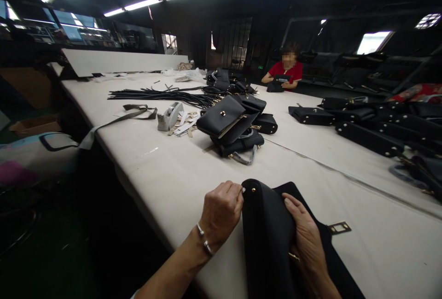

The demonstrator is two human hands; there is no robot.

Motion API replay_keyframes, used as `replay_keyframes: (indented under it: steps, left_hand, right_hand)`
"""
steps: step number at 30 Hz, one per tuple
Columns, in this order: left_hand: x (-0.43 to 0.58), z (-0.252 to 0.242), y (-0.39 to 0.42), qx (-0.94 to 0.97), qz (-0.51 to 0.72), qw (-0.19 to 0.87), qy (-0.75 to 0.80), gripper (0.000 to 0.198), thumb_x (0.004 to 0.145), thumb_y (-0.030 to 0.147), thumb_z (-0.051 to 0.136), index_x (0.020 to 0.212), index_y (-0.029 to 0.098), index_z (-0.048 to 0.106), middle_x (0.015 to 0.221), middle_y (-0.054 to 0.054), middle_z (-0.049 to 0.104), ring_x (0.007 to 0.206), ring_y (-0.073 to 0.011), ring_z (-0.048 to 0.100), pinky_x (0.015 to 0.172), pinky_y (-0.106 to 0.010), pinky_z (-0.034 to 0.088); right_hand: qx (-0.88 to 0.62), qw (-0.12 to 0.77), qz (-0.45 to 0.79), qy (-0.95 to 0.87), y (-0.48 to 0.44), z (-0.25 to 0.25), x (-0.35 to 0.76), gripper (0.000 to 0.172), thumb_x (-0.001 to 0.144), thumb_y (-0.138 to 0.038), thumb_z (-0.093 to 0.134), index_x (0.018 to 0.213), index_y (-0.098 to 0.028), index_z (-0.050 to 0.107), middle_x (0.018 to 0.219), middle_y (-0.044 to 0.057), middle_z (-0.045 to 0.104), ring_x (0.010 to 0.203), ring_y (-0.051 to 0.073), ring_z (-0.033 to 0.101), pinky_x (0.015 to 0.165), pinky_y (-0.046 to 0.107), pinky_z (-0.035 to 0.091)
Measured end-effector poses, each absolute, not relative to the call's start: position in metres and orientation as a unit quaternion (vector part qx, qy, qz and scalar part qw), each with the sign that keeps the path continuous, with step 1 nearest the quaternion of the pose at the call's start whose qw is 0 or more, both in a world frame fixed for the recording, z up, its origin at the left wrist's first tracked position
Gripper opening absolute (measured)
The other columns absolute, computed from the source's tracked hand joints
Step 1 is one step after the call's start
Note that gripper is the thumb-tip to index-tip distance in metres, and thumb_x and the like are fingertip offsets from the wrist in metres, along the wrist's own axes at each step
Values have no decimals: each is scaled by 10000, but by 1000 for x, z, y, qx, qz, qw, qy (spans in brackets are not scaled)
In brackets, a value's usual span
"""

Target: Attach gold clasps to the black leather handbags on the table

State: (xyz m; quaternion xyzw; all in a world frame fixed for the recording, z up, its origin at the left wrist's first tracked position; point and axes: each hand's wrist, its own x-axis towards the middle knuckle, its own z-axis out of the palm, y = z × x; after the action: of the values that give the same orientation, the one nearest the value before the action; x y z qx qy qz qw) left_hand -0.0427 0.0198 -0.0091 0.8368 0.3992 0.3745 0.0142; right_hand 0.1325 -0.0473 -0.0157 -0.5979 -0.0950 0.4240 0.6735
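Note:
A black handbag [267, 225] is tilted on its side at the near edge of the table, its base with a gold stud turned up toward me. Its open flap carries a gold rectangular clasp plate [340, 228], lying to the right. My right hand [307, 232] grips the bag's body, thumb on top, some fingers hidden inside or behind it. At the bag's far corner my left hand [223, 211] is closed in a pinch. A tiny whitish bit shows at its fingertips, too small to name. A silver bracelet [205, 240] circles the left wrist.
Black handbags [224, 119] are stacked ahead, beside a grey tape dispenser [169, 117], paper strips [186, 124] and a bundle of black straps [162, 96]. More bags [369, 137] lie at right. Across the table a person in red [296, 72] handles a dark bag.

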Motion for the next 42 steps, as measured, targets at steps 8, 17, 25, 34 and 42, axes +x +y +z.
replay_keyframes:
  steps: [8,17,25,34,42]
  left_hand:
    - [-38,27,19,869,173,37,462,175,939,184,517,815,173,641,784,-54,690,696,-218,671,562,-288,447]
    - [-32,33,33,866,188,62,458,122,890,138,555,810,151,646,808,-73,699,735,-239,672,588,-303,442]
    - [-47,5,30,793,349,241,437,204,962,196,508,836,194,668,818,-4,700,754,-135,645,709,-228,473]
    - [-37,27,36,830,257,130,477,125,865,176,610,747,203,642,749,-3,683,672,-168,615,593,-273,391]
    - [-36,5,35,827,295,99,469,146,874,124,531,747,185,569,730,0,631,636,-143,567,606,-262,393]
  right_hand:
    - [-607,673,407,-113,-46,-16,132,583,522,-485,867,1006,-209,696,753,-28,695,633,115,594,487,176,472]
    - [-598,685,401,-109,-47,-12,131,593,505,-494,867,989,-199,691,734,-30,692,626,122,593,503,198,485]
    - [-599,684,402,-106,-48,-11,130,566,508,-475,867,973,-203,695,742,-22,699,646,136,608,523,211,501]
    - [-608,677,393,-133,-47,-16,133,563,561,-486,839,1021,-196,690,776,-7,709,665,167,632,540,255,521]
    - [-597,683,402,-124,-46,-16,134,559,546,-482,852,1001,-200,689,783,-12,709,678,160,632,559,249,524]
